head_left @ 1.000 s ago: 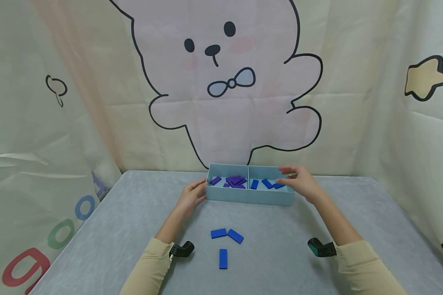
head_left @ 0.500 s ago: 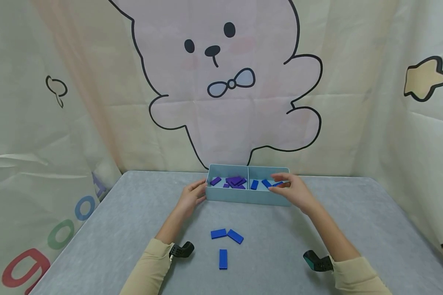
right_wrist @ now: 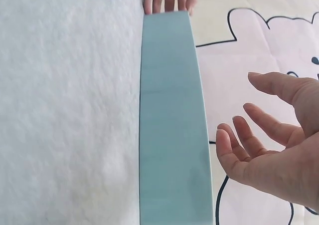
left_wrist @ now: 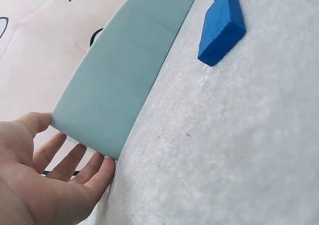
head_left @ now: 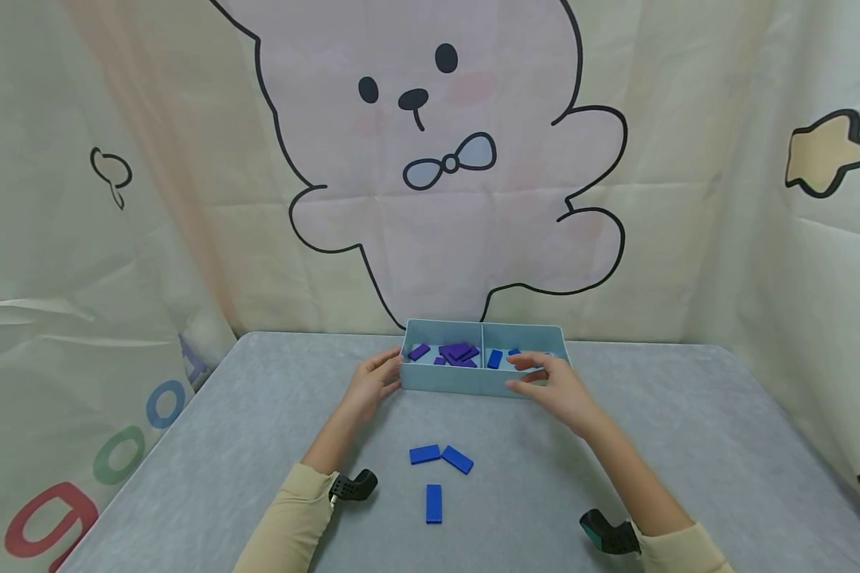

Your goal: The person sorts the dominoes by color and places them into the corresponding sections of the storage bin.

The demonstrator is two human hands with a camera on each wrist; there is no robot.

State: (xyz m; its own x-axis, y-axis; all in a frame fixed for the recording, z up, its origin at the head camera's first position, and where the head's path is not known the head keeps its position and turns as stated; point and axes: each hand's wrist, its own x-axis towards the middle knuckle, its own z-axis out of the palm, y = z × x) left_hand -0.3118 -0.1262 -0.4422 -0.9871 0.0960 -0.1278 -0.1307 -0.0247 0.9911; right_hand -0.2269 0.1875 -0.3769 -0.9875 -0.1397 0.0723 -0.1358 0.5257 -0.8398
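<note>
A pale teal two-part box (head_left: 466, 380) sits at the far side of the table. Its left compartment holds several purple tiles (head_left: 459, 352), its right one some blue tiles (head_left: 494, 360), partly hidden by my right hand. With fingertips against the box's left end, my left hand (head_left: 365, 387) steadies it; the left wrist view shows the thumb at the upper corner. My right hand (head_left: 560, 396) hovers over the front of the right compartment. In the right wrist view its thumb and fingers are apart, and nothing shows between them.
Nearer me on the grey table (head_left: 530, 509) lie a blue tile (head_left: 424, 454), an angled blue tile (head_left: 458, 460) close beside it, and another blue tile (head_left: 434, 504) in front of them. A printed curtain (head_left: 444, 239) hangs behind the table.
My right hand has moved left and toward me, from the box's right end to the front of the right compartment. My left hand and the loose tiles have stayed put.
</note>
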